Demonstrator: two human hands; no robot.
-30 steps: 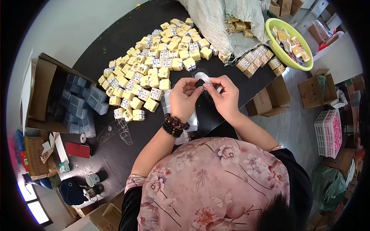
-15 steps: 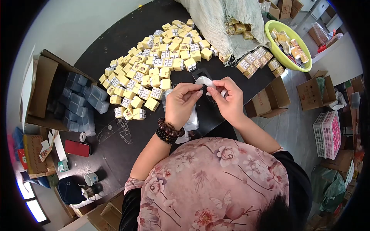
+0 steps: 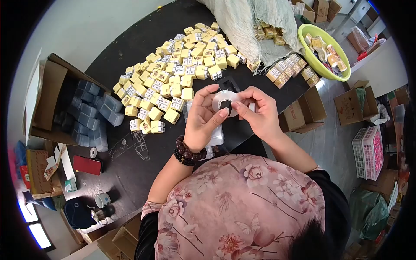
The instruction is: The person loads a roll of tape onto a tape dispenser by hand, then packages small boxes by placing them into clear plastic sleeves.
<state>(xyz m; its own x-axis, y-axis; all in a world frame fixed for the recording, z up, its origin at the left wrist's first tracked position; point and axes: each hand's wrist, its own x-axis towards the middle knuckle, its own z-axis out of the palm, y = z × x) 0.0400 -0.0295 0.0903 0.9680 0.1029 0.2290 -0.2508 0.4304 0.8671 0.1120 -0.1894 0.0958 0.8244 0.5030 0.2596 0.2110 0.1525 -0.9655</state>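
A roll of clear tape (image 3: 225, 95) with a dark centre is held up between my two hands, its flat side facing me. My left hand (image 3: 202, 116) grips its left side, thumb on the dark centre. The fingers of my right hand (image 3: 259, 113) are closed on the right edge, and a small white ring-shaped piece (image 3: 252, 106) shows at that hand. Behind the roll lies a black tape dispenser (image 3: 229, 82), partly hidden. Clear plastic packaging (image 3: 216, 138) rests on the table beneath my left hand.
Many yellow-and-white small boxes (image 3: 173, 80) cover the dark table (image 3: 123, 173). Beyond are a woven sack (image 3: 242, 26), several patterned boxes (image 3: 284, 71) and a yellow-green basin (image 3: 344, 74). At left, a carton (image 3: 52, 97) holds clear plastic containers (image 3: 89, 115); a red phone-like item (image 3: 87, 165) lies nearby.
The tape roll has turned from nearly edge-on to face me, showing its dark centre. My left fingers have spread around it, and both hands remain on it.
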